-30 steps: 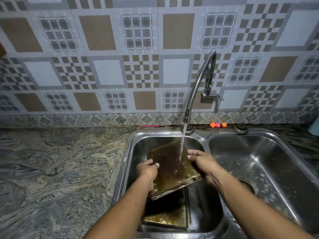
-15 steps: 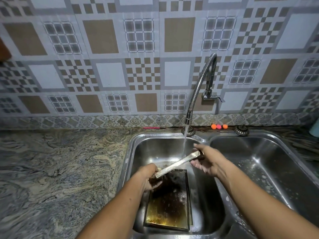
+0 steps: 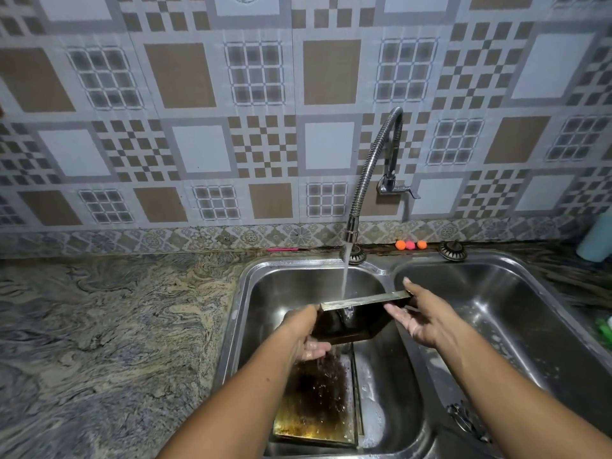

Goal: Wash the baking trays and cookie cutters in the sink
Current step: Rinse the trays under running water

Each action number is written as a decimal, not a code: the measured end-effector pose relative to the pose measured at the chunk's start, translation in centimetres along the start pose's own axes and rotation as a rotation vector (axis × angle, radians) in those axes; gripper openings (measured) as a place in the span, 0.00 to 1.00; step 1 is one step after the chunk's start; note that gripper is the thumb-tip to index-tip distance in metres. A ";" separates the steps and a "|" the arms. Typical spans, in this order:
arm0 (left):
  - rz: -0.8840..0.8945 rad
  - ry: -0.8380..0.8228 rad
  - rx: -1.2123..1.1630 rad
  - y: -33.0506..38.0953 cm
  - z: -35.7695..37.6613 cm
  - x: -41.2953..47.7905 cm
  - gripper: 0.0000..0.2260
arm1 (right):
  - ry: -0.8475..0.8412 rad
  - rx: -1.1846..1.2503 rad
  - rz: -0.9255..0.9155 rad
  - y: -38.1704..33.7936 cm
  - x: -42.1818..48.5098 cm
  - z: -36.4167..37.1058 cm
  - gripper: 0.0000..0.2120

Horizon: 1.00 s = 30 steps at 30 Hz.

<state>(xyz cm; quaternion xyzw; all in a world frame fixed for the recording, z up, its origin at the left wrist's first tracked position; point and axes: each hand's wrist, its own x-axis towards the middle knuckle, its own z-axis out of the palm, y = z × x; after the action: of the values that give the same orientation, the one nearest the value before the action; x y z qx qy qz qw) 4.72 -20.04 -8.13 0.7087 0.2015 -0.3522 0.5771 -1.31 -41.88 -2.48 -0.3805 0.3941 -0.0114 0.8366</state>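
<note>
Fingers [image 3: 395,312] of left hand [image 3: 304,332] and right hand [image 3: 424,321] grip the ends of the baking tray [image 3: 361,324], now tipped further over beneath the tap [image 3: 371,173], so rinsing reaches its other side

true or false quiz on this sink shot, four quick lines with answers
1. Water from the faucet hits the held baking tray. True.
2. Only the left hand holds it. False: the right hand has a grip on the other end.
3. A second baking tray lies at the bottom of the left basin. True.
4. The three small balls float in that basin. False: they sit on the back ledge.
</note>
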 end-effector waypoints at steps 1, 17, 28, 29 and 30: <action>0.009 0.004 0.008 0.3 0.3 -0.3 0.24 | 0.006 0.012 -0.003 0.0 0.0 -0.2 0.12; 0.093 0.022 -0.073 1.1 0.7 -0.7 0.27 | 0.065 -0.014 -0.025 1.5 -0.3 -0.1 0.04; -0.013 0.060 0.139 -2.2 -0.8 -1.3 0.18 | -0.207 -0.851 -0.391 4.2 -2.9 4.1 0.06; -0.020 0.017 0.119 -2.3 -0.6 -1.5 0.23 | -0.230 -0.955 -0.466 4.6 -2.9 4.2 0.08; -0.014 -0.015 0.084 -2.3 -0.4 -1.5 0.30 | -0.256 -1.067 -0.546 4.9 -2.8 4.2 0.08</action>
<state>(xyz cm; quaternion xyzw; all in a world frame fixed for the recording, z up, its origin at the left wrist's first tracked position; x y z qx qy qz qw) 2.28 -18.89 -8.57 0.7282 0.1870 -0.3699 0.5459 -1.83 -34.88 -2.12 -0.8323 0.1301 0.0193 0.5384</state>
